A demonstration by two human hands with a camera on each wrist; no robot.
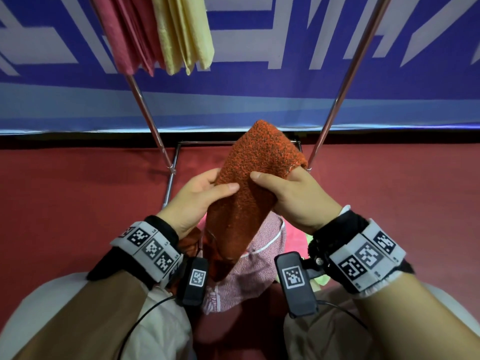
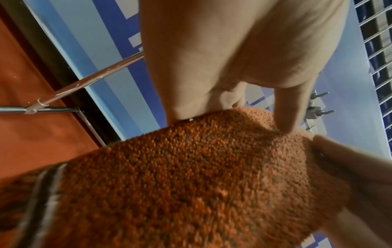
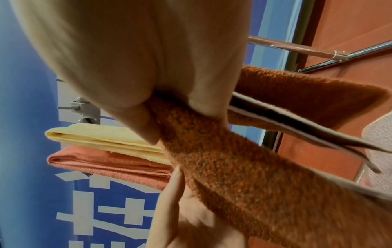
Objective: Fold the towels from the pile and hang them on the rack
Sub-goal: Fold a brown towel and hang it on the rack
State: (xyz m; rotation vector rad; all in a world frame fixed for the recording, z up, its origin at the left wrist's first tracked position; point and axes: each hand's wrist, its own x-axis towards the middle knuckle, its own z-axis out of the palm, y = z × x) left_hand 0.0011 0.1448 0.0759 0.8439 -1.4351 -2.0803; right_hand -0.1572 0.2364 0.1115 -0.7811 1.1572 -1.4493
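At the upper left, a folded rose-pink terry towel (image 1: 124,35) and a folded pale yellow terry towel (image 1: 184,32) hang side by side, touching, over the top of the chrome tube rack (image 1: 148,113). Behind them is a blue banner (image 1: 259,74) with large white strokes; these are cropped and cannot be read as words.

The left hand (image 1: 200,201) clamps the left edge of a rust-orange looped terry towel (image 1: 254,183), thumb pressed on the near face and fingers curled behind. The grey band on the left wrist (image 1: 148,250) carries black-and-white square code markers, with no legible lettering.

The towel is held in the air in front of the rack's lower frame, above the red carpet (image 1: 65,203). It is folded into a narrow strip. Its pile is orange flecked with darker specks, and its upper end is rounded over. A striped border (image 2: 48,193) of dark and pale bands crosses it near one end. Its lower end hangs down to a crumpled pink speckled towel (image 1: 254,268) in the pile below; whether they touch cannot be told.

The right hand (image 1: 298,201) grips the towel's right edge, thumb on the face, fingers tucked behind. The grey band on the right wrist (image 1: 368,253) bears the same kind of markers.
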